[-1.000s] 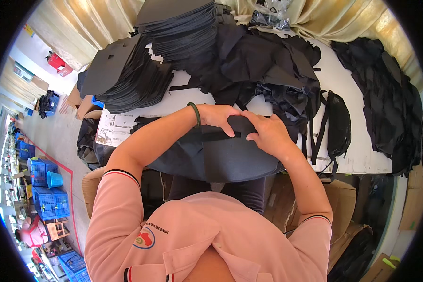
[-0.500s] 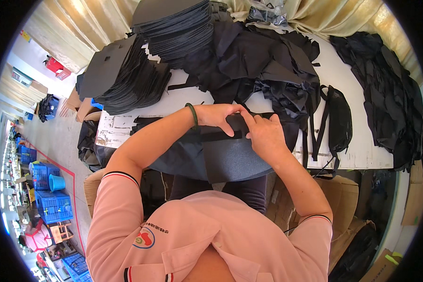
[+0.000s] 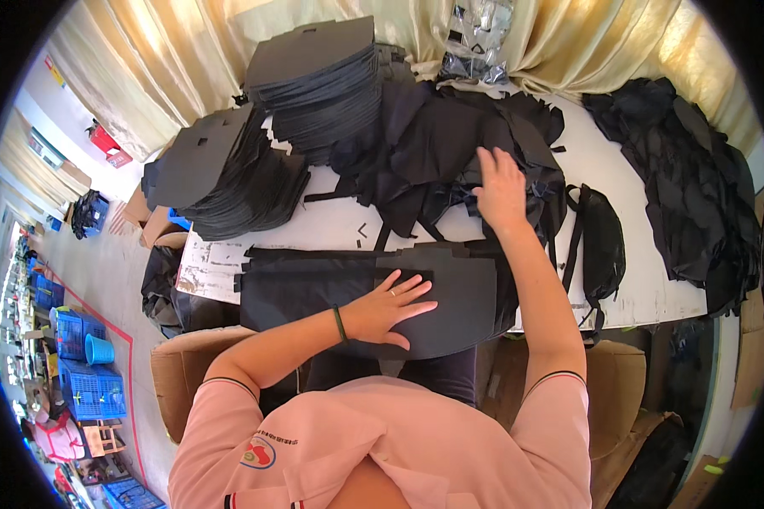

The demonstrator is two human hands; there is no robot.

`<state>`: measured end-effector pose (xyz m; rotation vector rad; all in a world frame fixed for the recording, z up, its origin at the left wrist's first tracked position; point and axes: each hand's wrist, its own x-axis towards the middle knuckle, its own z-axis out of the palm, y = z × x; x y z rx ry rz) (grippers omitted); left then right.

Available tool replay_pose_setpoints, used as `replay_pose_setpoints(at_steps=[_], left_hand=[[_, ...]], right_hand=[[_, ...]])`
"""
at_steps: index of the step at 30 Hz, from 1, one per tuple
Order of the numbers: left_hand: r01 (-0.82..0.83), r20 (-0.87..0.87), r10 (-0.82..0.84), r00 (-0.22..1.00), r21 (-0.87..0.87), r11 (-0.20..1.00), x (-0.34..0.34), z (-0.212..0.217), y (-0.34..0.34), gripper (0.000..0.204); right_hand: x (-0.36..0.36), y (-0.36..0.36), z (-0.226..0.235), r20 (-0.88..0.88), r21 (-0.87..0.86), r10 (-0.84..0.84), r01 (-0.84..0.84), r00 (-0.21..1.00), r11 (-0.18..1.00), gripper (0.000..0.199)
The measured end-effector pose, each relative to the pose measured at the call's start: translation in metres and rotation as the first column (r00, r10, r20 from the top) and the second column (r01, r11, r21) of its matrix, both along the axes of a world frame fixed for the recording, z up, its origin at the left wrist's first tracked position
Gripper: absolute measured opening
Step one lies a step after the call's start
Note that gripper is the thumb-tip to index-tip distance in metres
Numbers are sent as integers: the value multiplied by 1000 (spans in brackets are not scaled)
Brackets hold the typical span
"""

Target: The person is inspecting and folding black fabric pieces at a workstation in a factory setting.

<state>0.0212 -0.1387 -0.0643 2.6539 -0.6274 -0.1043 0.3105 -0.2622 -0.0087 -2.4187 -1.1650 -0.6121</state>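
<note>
A smooth black foam-like panel (image 3: 463,297) with a stepped upper end lies flat at the table's near edge, over a piece of black fabric (image 3: 301,293) that reaches out to the left. Fingers spread, my left hand (image 3: 389,310) rests on the panel's left part and covers some of it. My right hand (image 3: 502,193) is farther off, at the heap of black fabric pieces (image 3: 424,161). Its fingers are stretched out and apart over the cloth, with nothing held in them. Whether the fingertips touch the cloth I cannot tell.
Two tall stacks of black panels, one nearer (image 3: 199,161) and one farther (image 3: 314,64), stand back left. A black mesh bag (image 3: 601,242) lies right of the heap, and more black fabric (image 3: 692,187) hangs over the table's right end. Cardboard boxes (image 3: 615,382) stand below.
Both hands were together at the panel's upper end, while it curved over the edge. Now it lies flatter, the left hand is spread on it, and the right has moved away to the heap.
</note>
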Motion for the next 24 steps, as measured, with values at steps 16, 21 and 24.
replay_pose_setpoints(at_steps=[16, 21, 24], left_hand=[[-540, -572, 279, 772, -820, -188, 37, 54, 78, 58], [-407, -501, 254, 828, -846, -343, 73, 80, 101, 76], [-241, -456, 305, 836, -804, -544, 84, 87, 112, 52]], right_hand=[[-65, 53, 49, 6, 327, 496, -471, 868, 819, 23], [-84, 46, 60, 55, 315, 509, -499, 859, 807, 26], [-86, 43, 47, 125, 300, 522, -534, 844, 791, 24]])
